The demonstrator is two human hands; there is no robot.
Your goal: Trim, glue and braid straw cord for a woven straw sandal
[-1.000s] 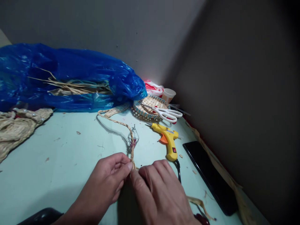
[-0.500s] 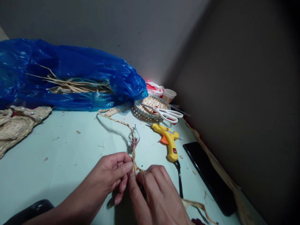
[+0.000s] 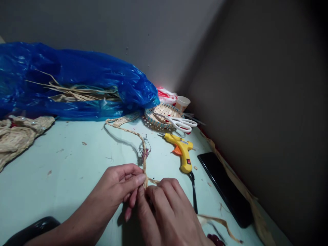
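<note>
A tan braided straw cord (image 3: pixel 133 134) runs from the woven strip at upper centre down the pale table to lower centre, past a small wire ornament (image 3: pixel 145 149), its near end pinched, loose strands trailing right.

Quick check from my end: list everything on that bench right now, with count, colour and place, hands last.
Braided straw cord: 1, tan, centre, running to the hands
Small wire cage ornament: 1, dark, on the cord
Yellow glue gun: 1, right of the cord
White-handled scissors: 1, on the basket
Round woven basket tray: 1, tan and blue, back
Blue plastic bag: 1, back left
Black phone: 1, right
Paper cup: 1, back corner
Pale green table: 1
Left hand: pinching the cord
Right hand: pinching the cord
</note>
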